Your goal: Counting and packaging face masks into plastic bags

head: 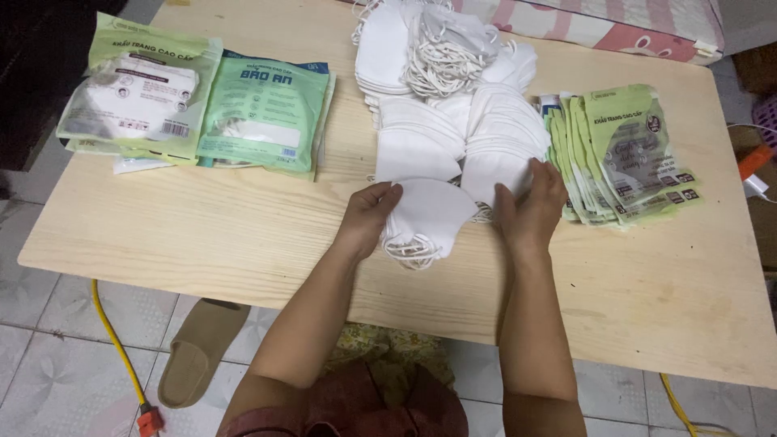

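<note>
- While both hands work at the near middle of the pale wooden tabletop, the left hand grips the left edge of a small stack of folded white fabric face masks, its fingers curled closed over the top mask.
- The right hand lies just beside that stack, its fingers spread narrow and flat on the lower edge of a fanned pile of white masks; whether they pinch a mask cannot be told.
- White elastic ear loops hang from the held stack near the tabletop's front edge.
- Behind the hands, a heap of loose white masks with tangled loops touches the fanned piles.
- To the right, a fanned sheaf of flat green printed pouches lies near the right hand.
- At far left, filled green mask packets lie side by side, well apart from the hands.
- Below, on the tiled floor, lie a tan slipper and a yellow cable.
</note>
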